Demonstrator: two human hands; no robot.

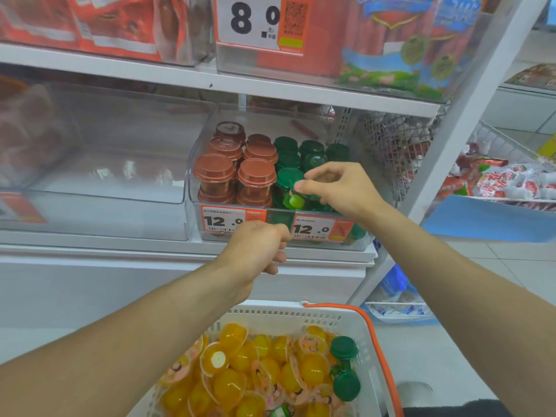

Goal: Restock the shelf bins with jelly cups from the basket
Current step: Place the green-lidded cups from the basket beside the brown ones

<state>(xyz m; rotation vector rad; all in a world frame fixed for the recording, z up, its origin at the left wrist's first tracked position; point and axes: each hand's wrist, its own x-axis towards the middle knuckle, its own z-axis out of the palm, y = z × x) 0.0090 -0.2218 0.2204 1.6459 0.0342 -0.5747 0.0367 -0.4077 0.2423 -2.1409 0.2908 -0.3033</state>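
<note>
Head view, right hand (337, 188) pinching half-hidden green jelly cup (296, 197), left hand (258, 248) curled.

The bin (195, 188) is clear glossy plastic. In it, brown cups (214, 171) and green cups (287, 155) have shiny plastic lids. Below it, the basket (355, 323) is matt white plastic; right of it, wire mesh (388, 139).

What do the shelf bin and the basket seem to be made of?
Shelf bin: clear, glossy rigid plastic, probably acrylic; the cups show through its walls and it carries reflections. Basket: white matte moulded plastic with slotted walls and an orange handle.
</note>
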